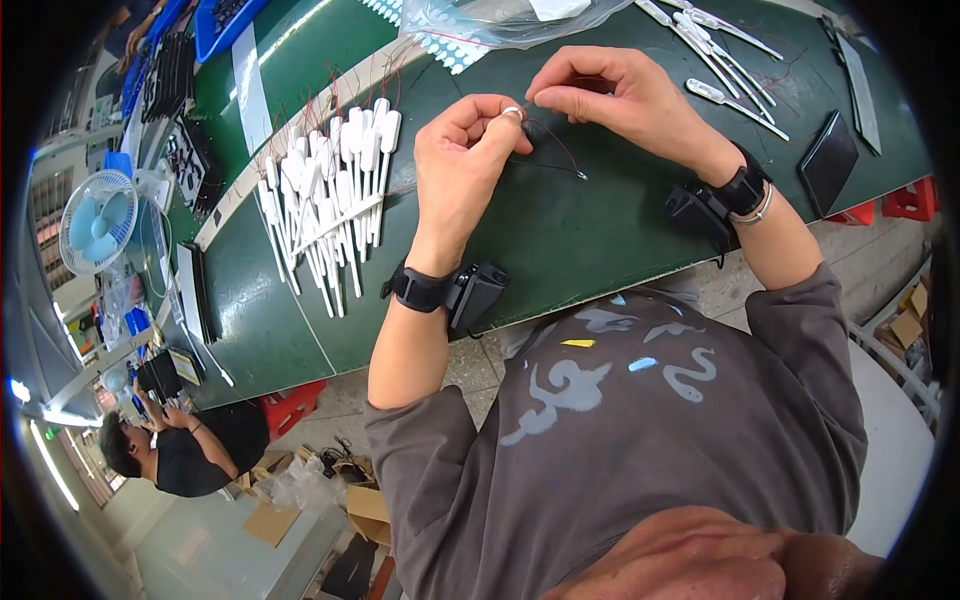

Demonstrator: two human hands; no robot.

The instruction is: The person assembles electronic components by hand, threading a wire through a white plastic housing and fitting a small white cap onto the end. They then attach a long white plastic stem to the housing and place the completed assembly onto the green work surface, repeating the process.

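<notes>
Thin red and black wires (560, 146) run between my two hands, and a small pale connector (582, 175) hangs at their loose end over the green table. My left hand (468, 140) is closed, thumb and fingertips pinching the wires; a small whitish ring-like piece shows at the thumb tip, too small to name. To its right, my right hand (612, 92) pinches a wire between thumb and forefinger. Left of my left hand lies a heap of white plastic sticks (330, 180) with wide flat heads, several trailing fine red wires.
More white sticks (715, 50) lie at the far right of the green table (590, 240). A clear plastic bag (510, 25) sits at the back. Near the right edge rests a black flat box (828, 163). At left stand a fan (98, 222) and another person (200, 445).
</notes>
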